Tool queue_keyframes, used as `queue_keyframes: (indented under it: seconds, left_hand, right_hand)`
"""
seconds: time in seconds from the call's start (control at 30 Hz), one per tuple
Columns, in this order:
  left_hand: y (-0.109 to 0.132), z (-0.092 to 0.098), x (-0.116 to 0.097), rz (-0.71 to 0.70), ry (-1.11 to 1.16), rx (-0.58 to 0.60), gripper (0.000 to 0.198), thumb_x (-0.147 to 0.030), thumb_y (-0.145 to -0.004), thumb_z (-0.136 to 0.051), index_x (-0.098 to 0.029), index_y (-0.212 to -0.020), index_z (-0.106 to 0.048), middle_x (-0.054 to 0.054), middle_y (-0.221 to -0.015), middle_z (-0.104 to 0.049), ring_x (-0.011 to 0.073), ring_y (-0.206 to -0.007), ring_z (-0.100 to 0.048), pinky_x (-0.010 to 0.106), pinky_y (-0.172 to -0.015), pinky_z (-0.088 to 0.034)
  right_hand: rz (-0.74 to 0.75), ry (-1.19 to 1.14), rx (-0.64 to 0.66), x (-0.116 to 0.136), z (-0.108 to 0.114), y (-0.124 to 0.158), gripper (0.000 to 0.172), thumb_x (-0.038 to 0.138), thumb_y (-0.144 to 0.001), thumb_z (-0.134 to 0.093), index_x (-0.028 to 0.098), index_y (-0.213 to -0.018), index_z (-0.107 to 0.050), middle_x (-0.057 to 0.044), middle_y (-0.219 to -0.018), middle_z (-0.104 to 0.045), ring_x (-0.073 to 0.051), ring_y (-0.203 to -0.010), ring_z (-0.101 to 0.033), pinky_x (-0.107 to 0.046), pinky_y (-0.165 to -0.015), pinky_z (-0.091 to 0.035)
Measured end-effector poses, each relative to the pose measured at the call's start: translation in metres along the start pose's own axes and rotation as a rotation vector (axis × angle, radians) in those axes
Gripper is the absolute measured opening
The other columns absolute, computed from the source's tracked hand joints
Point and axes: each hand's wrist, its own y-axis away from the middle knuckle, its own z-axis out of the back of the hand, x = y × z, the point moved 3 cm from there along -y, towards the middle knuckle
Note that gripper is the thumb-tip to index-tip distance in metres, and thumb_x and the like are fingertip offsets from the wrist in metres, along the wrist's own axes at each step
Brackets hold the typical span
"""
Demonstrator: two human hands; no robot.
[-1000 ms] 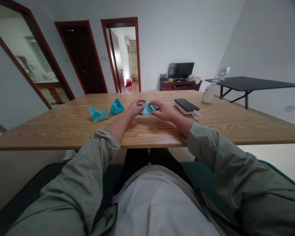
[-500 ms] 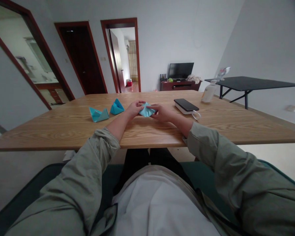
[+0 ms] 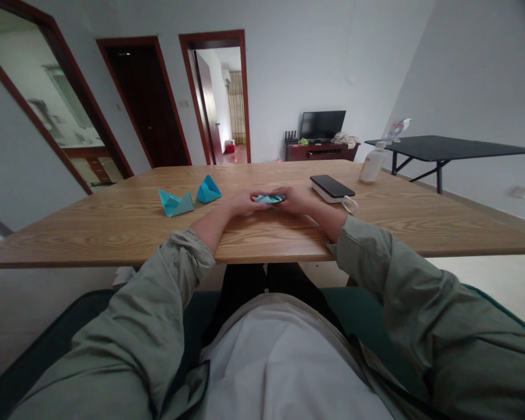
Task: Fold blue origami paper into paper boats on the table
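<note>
A folded light-blue paper (image 3: 269, 199) lies low over the wooden table, between my two hands. My left hand (image 3: 244, 203) grips its left end, fingers curled round the edge. At the right end, my right hand (image 3: 292, 200) holds it the same way, with its fingers along the far side. The paper looks flat and narrow from here, and its underside is hidden. Left of my hands stand two folded blue paper shapes, one (image 3: 209, 189) nearer and the other (image 3: 176, 203) farther left.
On the wooden table (image 3: 262, 236), a black phone (image 3: 332, 186) rests on a white box with a looped white cable (image 3: 349, 204) to the right. Behind it stands a whitish bottle (image 3: 373, 164). A black table (image 3: 446, 148) is beyond at the right.
The paper has gone from a raised, spread shape to a flatter, narrower one and shifted slightly right. Both hands have closed in around its ends.
</note>
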Motion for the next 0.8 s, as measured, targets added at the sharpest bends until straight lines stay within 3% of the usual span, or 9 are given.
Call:
queue_keyframes:
  seconds: [0.1,0.17,0.27,0.37,0.47,0.53,0.67,0.8]
  left_hand:
    - [-0.002,-0.005,0.006,-0.026,-0.183,0.073,0.041,-0.032,-0.070,-0.074,-0.027,-0.111,-0.074,0.001,-0.104,-0.074,0.0206,-0.098,-0.066,0.027,-0.089,-0.047]
    - [-0.003,-0.010,0.008,-0.064,-0.224,0.120,0.037,-0.030,-0.070,-0.073,-0.030,-0.107,-0.074,0.000,-0.118,-0.071,0.0219,-0.113,-0.062,0.027,-0.100,-0.042]
    - [-0.002,-0.018,0.013,-0.052,-0.285,0.123,0.046,-0.032,-0.072,-0.071,-0.027,-0.117,-0.069,0.006,-0.139,-0.059,0.0246,-0.132,-0.050,0.033,-0.112,-0.032]
    - [0.001,-0.020,0.018,-0.012,-0.381,0.091,0.057,-0.038,-0.076,-0.068,-0.021,-0.130,-0.061,0.013,-0.147,-0.050,0.0286,-0.139,-0.042,0.040,-0.117,-0.024]
    - [0.005,-0.020,0.011,-0.127,-0.490,0.098,0.051,-0.036,-0.080,-0.062,-0.024,-0.129,-0.061,0.012,-0.142,-0.055,0.0272,-0.133,-0.048,0.037,-0.114,-0.029]
    - [0.007,-0.019,0.002,-0.200,-0.560,0.085,0.039,-0.031,-0.080,-0.061,-0.026,-0.118,-0.068,0.009,-0.130,-0.063,0.0258,-0.122,-0.055,0.034,-0.109,-0.034]
    - [0.007,-0.021,-0.012,-0.178,-0.613,0.072,0.020,-0.026,-0.080,-0.059,-0.025,-0.092,-0.075,0.008,-0.102,-0.070,0.0249,-0.100,-0.063,0.032,-0.096,-0.041]
    - [0.006,-0.023,-0.013,-0.140,-0.717,0.050,0.019,-0.028,-0.084,-0.055,-0.024,-0.088,-0.074,0.008,-0.091,-0.071,0.0248,-0.092,-0.064,0.031,-0.086,-0.043]
  right_hand:
    - [-0.098,0.099,0.163,-0.006,-0.009,0.005,0.035,0.035,-0.078,-0.070,0.030,-0.112,-0.075,-0.002,-0.107,-0.076,-0.025,-0.088,-0.070,-0.034,-0.085,-0.052]
    - [-0.092,0.116,0.181,-0.006,-0.013,0.007,0.041,0.039,-0.077,-0.072,0.030,-0.117,-0.073,-0.003,-0.117,-0.073,-0.027,-0.100,-0.069,-0.037,-0.093,-0.050]
    - [-0.067,0.153,0.176,-0.004,-0.019,0.011,0.061,0.048,-0.079,-0.070,0.022,-0.134,-0.062,-0.010,-0.138,-0.059,-0.030,-0.124,-0.058,-0.041,-0.107,-0.043]
    - [-0.056,0.203,0.187,-0.003,-0.021,0.015,0.070,0.054,-0.083,-0.064,0.017,-0.141,-0.053,-0.014,-0.145,-0.052,-0.029,-0.131,-0.052,-0.042,-0.111,-0.039]
    - [-0.019,0.177,0.164,0.001,-0.019,0.018,0.055,0.053,-0.084,-0.063,0.023,-0.130,-0.063,-0.010,-0.130,-0.065,-0.027,-0.115,-0.063,-0.037,-0.101,-0.046]
    - [-0.015,0.180,0.158,0.003,-0.018,0.018,0.041,0.048,-0.085,-0.064,0.026,-0.119,-0.069,-0.007,-0.117,-0.072,-0.026,-0.102,-0.068,-0.034,-0.094,-0.048]
    - [0.042,0.252,0.165,0.009,-0.016,0.016,0.026,0.035,-0.087,-0.060,0.026,-0.107,-0.074,-0.006,-0.110,-0.074,-0.025,-0.098,-0.068,-0.033,-0.091,-0.047]
    - [0.122,0.304,0.113,0.012,-0.013,0.013,0.027,0.028,-0.088,-0.056,0.021,-0.104,-0.075,-0.010,-0.108,-0.073,-0.024,-0.099,-0.066,-0.033,-0.092,-0.046]
